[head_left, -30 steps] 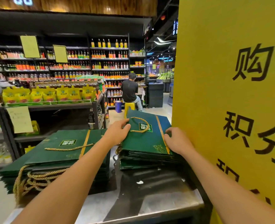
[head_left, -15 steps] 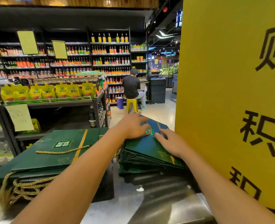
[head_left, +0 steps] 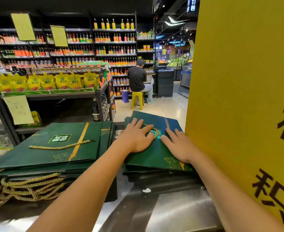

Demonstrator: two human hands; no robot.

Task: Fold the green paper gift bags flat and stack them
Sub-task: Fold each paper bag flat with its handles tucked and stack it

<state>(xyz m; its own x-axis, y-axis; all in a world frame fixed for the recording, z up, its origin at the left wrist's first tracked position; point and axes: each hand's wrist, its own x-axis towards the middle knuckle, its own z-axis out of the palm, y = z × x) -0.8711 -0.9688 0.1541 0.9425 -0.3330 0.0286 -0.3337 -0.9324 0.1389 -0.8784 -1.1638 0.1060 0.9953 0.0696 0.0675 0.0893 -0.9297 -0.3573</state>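
The yellow board (head_left: 246,81) on the right carries large dark Chinese characters, cut off by the frame edge and not readable whole. Yellow pouches (head_left: 71,82) on the shelf behind appear to read 黄豆酱. On the left stack (head_left: 51,148) of flattened green bags, the top bag's label (head_left: 59,138) has white characters seen upside down, too small to make out.

The top green gift bag (head_left: 154,156) lies flat on the right stack (head_left: 154,169), on the steel table (head_left: 171,206). The left hand (head_left: 136,138) presses on it with fingers straight and spread, lying over the gold rope handle (head_left: 157,131) and hiding most of that bag's label. The right hand (head_left: 179,146) lies flat just beside it, fingers straight, close to the board. Neither hand grips anything.
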